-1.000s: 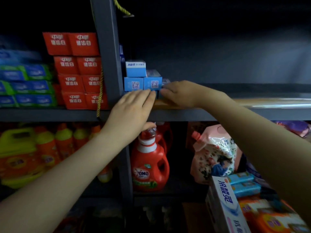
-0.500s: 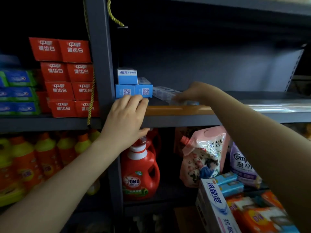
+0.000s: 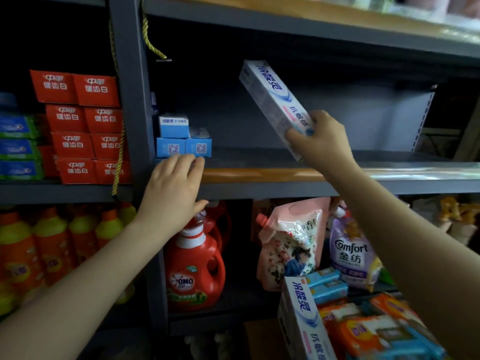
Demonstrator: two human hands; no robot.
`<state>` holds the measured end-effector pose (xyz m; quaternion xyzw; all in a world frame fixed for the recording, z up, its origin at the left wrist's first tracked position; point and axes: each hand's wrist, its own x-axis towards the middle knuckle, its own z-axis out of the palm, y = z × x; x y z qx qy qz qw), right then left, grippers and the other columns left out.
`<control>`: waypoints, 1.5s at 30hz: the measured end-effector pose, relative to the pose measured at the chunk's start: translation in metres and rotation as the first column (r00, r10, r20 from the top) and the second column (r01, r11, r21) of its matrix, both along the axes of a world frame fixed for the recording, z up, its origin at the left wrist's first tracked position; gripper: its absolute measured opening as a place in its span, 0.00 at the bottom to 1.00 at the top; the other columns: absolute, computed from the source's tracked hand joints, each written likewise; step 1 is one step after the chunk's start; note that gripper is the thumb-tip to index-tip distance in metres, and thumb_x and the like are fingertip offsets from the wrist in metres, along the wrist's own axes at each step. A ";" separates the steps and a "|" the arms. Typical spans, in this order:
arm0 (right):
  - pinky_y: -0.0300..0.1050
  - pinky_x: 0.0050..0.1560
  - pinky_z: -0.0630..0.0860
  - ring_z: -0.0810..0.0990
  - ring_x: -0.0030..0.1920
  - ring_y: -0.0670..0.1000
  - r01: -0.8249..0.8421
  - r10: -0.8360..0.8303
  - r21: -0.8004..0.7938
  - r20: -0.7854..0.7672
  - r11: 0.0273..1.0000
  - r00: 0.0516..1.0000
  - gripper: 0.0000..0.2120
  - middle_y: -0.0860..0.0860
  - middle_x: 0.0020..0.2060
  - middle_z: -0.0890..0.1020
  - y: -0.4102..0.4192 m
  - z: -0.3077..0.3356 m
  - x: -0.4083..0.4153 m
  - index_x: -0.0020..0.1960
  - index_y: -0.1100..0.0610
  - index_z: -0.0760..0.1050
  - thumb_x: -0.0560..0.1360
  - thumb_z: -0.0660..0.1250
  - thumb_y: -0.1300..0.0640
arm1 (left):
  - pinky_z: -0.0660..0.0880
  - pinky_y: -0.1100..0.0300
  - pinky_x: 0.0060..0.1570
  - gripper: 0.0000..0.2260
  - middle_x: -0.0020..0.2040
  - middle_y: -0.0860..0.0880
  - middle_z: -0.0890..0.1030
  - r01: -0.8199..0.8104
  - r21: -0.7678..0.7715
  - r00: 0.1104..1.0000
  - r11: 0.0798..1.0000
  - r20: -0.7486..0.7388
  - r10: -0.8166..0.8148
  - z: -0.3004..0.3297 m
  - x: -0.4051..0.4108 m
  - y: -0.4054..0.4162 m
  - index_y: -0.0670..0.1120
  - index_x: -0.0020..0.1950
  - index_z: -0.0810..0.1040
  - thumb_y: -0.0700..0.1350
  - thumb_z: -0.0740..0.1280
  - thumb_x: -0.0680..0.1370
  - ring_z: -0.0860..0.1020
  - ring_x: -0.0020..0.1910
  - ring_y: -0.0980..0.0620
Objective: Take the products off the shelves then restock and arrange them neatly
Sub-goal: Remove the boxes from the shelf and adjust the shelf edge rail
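My right hand (image 3: 320, 141) grips a long white toothpaste box (image 3: 275, 100) by its lower end, fingers curled round it, holding it tilted in the air above the shelf (image 3: 259, 175), its far end pointing up and left. My left hand (image 3: 176, 183) lies with fingers straight and close together on the shelf's front edge, the fingertips just touching the small blue boxes (image 3: 181, 145) stacked at the shelf's left end against the grey upright (image 3: 135, 100). Red boxes (image 3: 83, 126) fill the neighbouring bay. Below stand a red detergent jug (image 3: 194, 271) and a pink refill pouch (image 3: 288, 245).
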<state>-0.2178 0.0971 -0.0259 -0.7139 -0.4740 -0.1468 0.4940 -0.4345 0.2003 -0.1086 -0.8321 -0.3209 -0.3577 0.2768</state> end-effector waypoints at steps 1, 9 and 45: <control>0.54 0.44 0.79 0.80 0.44 0.55 -0.073 0.074 0.007 -0.060 0.997 0.995 0.16 0.55 0.47 0.81 -0.010 -0.004 0.002 0.53 0.60 0.75 0.71 0.66 0.49 | 0.72 0.41 0.56 0.35 0.55 0.36 0.77 0.008 -0.012 1.000 1.000 0.012 -0.008 -0.003 0.002 -0.003 0.35 0.61 0.74 0.48 0.80 0.59 0.74 0.57 0.35; 0.41 0.35 0.76 0.80 0.36 0.48 -0.485 0.398 -0.064 -0.482 0.872 0.780 0.14 0.55 0.41 0.82 -0.085 -0.074 0.017 0.53 0.61 0.76 0.71 0.70 0.55 | 0.73 0.62 0.54 0.23 0.56 0.51 0.77 0.790 -0.514 0.573 0.334 0.813 -0.105 -0.018 0.065 -0.079 0.45 0.69 0.67 0.47 0.67 0.75 0.77 0.55 0.54; 0.49 0.55 0.71 0.73 0.60 0.57 -0.458 0.541 -0.366 0.163 0.810 0.825 0.24 0.54 0.61 0.74 -0.136 -0.189 0.086 0.66 0.58 0.65 0.73 0.69 0.57 | 0.76 0.66 0.50 0.26 0.54 0.50 0.80 0.900 -0.337 0.385 0.278 0.912 -0.141 -0.100 0.120 -0.187 0.44 0.61 0.72 0.34 0.75 0.65 0.79 0.53 0.58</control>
